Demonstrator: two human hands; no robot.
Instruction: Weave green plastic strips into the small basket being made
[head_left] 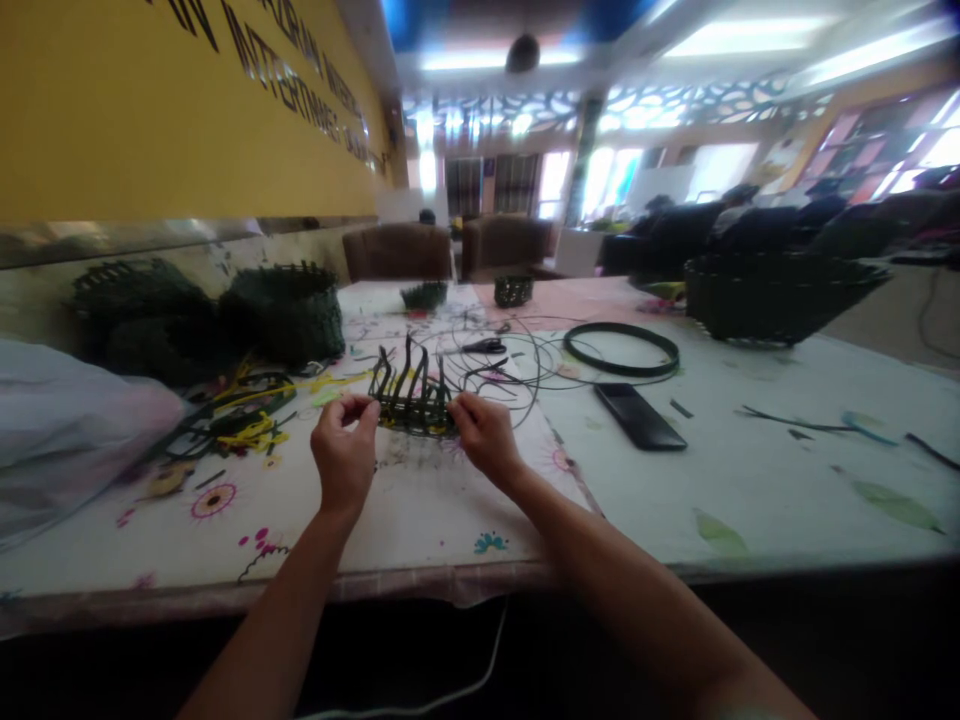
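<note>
The left hand (343,462) and right hand (486,437) pinch a half-woven basket (412,418), fingers (365,408) closed; its upright strips (397,375) stand unwoven.

Pair of bare arms, extended forward and converging. Left hand (344,452): raised, thumb and forefinger (365,407) pinched together. Right hand (486,435): knuckles up, fingers (459,407) curled downward. Left forearm (274,625) and right forearm (622,595): uncovered, angled inward. Hands near each other, not touching.
</note>
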